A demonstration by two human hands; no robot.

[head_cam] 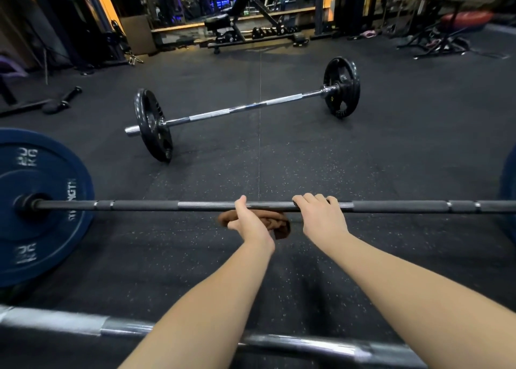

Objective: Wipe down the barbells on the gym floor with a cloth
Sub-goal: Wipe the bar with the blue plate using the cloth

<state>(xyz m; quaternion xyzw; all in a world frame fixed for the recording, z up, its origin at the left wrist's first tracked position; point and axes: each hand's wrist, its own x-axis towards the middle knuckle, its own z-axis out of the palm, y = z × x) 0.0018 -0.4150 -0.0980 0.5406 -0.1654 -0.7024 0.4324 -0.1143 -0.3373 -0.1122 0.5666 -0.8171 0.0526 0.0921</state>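
Seemingly the left hand grips the half-hidden cloth under the bar.

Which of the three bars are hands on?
The middle barbell with blue plates: right hand grips it, left hand holds a brown cloth under it. No hand on the far chrome barbell or near silver bar.
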